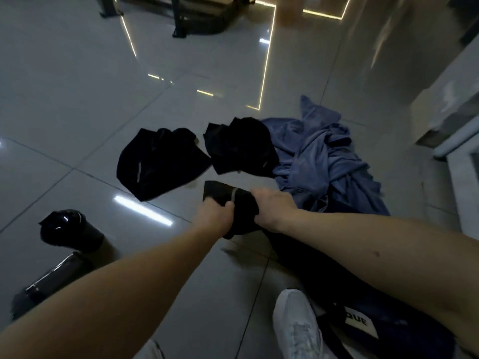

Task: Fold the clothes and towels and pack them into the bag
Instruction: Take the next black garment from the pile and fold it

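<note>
the small black fabric garment with a thin grey stripe point(223, 194), bunched into a short roll, looks light, limp and a little slick, so it will sag and unroll unless held at both ends of the fold, close to the stripe and along the doubled edge. it is lifted just above the glossy grey tiled floor point(77, 104), well away from the floor's right edge where a pale wall base runs. the left grip point(215, 216) is clenched round the near end, fingers curled into the cloth; the right grip point(272, 208) is closed over the other end from above. beyond lie two crumpled black garments point(158, 164) and point(238, 146), the second touching a rumpled blue towel point(318, 156). the dark bag with a white label point(388, 330) lies nearest, beside a white shoe point(295, 330).
</note>
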### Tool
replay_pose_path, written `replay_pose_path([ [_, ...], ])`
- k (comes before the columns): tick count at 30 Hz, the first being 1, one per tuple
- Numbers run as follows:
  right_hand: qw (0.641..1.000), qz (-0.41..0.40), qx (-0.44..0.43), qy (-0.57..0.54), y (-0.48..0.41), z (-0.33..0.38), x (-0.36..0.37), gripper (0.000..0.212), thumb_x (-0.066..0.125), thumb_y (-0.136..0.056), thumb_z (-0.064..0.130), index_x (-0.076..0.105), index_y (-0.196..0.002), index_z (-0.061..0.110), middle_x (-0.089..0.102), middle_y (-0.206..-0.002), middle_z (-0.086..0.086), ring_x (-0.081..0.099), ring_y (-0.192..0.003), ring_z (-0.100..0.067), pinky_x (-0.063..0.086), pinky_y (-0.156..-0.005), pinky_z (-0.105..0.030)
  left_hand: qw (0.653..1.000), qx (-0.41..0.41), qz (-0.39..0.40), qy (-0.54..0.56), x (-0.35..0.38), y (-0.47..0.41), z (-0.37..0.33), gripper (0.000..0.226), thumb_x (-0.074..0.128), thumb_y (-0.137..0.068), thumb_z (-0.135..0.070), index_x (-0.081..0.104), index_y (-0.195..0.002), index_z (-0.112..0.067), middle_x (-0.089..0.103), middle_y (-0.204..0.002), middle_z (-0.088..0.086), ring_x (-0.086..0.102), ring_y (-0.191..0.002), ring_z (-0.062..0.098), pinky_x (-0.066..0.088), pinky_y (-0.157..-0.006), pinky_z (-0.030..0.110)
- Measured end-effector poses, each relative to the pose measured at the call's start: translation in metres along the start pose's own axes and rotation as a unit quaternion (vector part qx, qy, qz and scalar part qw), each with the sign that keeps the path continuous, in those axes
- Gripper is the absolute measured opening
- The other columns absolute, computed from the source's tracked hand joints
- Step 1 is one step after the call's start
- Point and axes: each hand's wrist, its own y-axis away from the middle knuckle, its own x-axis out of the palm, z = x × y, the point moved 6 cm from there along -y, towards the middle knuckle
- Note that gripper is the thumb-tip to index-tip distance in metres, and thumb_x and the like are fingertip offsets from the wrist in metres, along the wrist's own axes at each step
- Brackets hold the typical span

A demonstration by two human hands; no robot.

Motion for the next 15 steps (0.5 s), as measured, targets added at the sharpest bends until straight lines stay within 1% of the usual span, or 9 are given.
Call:
replay_pose_path([
  [1, 1.000, -0.016, 0.015, -0.002, 0.005, -0.001, -0.011, 0.041, 0.067, -0.085, 0.029, 0.047, -0.120, 0.024, 0.059, -0.113, -0.005, 0.061, -0.100, -0.029, 0.049, -0.072, -0.037, 0.988, -0.080, 0.070, 0.112, 0.011, 0.008, 0.002, 0.054, 0.057, -0.094, -0.051, 0.054, -0.121, -0.004, 0.063, -0.102, 0.014, 0.064, -0.084, 0.029, 0.055, -0.063, 0.036],
  [2, 0.999, -0.033, 0.026, -0.004, 0.011, -0.001, -0.019, 0.043, 0.067, -0.084, 0.029, 0.047, -0.121, 0.023, 0.059, -0.114, -0.004, 0.061, -0.100, -0.028, 0.051, -0.073, -0.037, 0.959, -0.135, 0.132, 0.210, 0.022, 0.015, 0.000, 0.063, 0.059, -0.091, -0.058, 0.052, -0.122, -0.003, 0.063, -0.109, 0.018, 0.066, -0.091, 0.034, 0.058, -0.068, 0.040],
  [4, 0.997, -0.067, 0.036, -0.007, 0.023, -0.001, -0.033, 0.046, 0.068, -0.083, 0.030, 0.045, -0.122, 0.021, 0.058, -0.115, -0.004, 0.060, -0.102, -0.027, 0.049, -0.070, -0.036, 0.902, -0.165, 0.214, 0.336, 0.035, 0.025, -0.012, 0.073, 0.062, -0.083, -0.070, 0.051, -0.124, -0.010, 0.059, -0.122, 0.019, 0.061, -0.106, 0.039, 0.056, -0.088, 0.052],
  [6, 0.995, -0.093, 0.028, -0.012, 0.033, 0.003, -0.039, 0.048, 0.069, -0.083, 0.035, 0.043, -0.121, 0.020, 0.055, -0.114, -0.004, 0.058, -0.103, -0.027, 0.044, -0.067, -0.036, 0.858, -0.151, 0.244, 0.426, 0.042, 0.028, -0.026, 0.080, 0.068, -0.074, -0.073, 0.056, -0.128, -0.015, 0.061, -0.128, 0.016, 0.059, -0.114, 0.039, 0.050, -0.097, 0.057],
  [8, 0.994, -0.097, -0.002, -0.042, 0.046, 0.011, -0.042, 0.056, 0.069, -0.081, 0.041, 0.042, -0.126, 0.022, 0.054, -0.118, -0.003, 0.057, -0.107, -0.027, 0.049, -0.074, -0.039, 0.837, -0.145, 0.214, 0.483, 0.044, 0.023, -0.032, 0.093, 0.085, -0.056, -0.067, 0.060, -0.129, -0.016, 0.066, -0.123, 0.014, 0.065, -0.109, 0.039, 0.053, -0.091, 0.058],
  [9, 0.995, -0.080, -0.018, -0.063, 0.052, 0.014, -0.042, 0.062, 0.069, -0.081, 0.044, 0.040, -0.132, 0.024, 0.053, -0.121, -0.003, 0.056, -0.109, -0.027, 0.051, -0.080, -0.041, 0.838, -0.147, 0.187, 0.491, 0.044, 0.022, -0.032, 0.102, 0.092, -0.046, -0.059, 0.059, -0.131, -0.013, 0.068, -0.119, 0.015, 0.068, -0.103, 0.039, 0.056, -0.087, 0.058],
  [10, 0.995, -0.054, -0.030, -0.081, 0.058, 0.015, -0.043, 0.066, 0.067, -0.082, 0.047, 0.038, -0.137, 0.025, 0.051, -0.124, -0.003, 0.054, -0.112, -0.026, 0.051, -0.086, -0.043, 0.849, -0.145, 0.152, 0.485, 0.042, 0.019, -0.032, 0.101, 0.093, -0.046, -0.050, 0.057, -0.131, -0.009, 0.068, -0.116, 0.017, 0.069, -0.099, 0.039, 0.057, -0.084, 0.056],
  [12, 0.994, -0.014, -0.047, -0.099, 0.069, 0.009, -0.048, 0.064, 0.060, -0.086, 0.055, 0.038, -0.139, 0.027, 0.050, -0.127, -0.002, 0.052, -0.115, -0.025, 0.049, -0.092, -0.044, 0.884, -0.129, 0.077, 0.443, 0.030, 0.020, -0.032, 0.076, 0.085, -0.068, -0.033, 0.053, -0.129, -0.002, 0.065, -0.114, 0.020, 0.067, -0.097, 0.038, 0.059, -0.084, 0.051],
  [15, 0.993, -0.029, -0.034, -0.110, 0.082, -0.021, -0.068, 0.056, 0.055, -0.090, 0.060, 0.049, -0.132, 0.023, 0.052, -0.124, -0.004, 0.052, -0.117, -0.025, 0.045, -0.097, -0.039, 0.909, -0.073, 0.076, 0.403, 0.023, 0.024, -0.045, 0.059, 0.079, -0.078, -0.024, 0.052, -0.126, -0.002, 0.066, -0.110, 0.019, 0.069, -0.092, 0.035, 0.060, -0.080, 0.047],
])
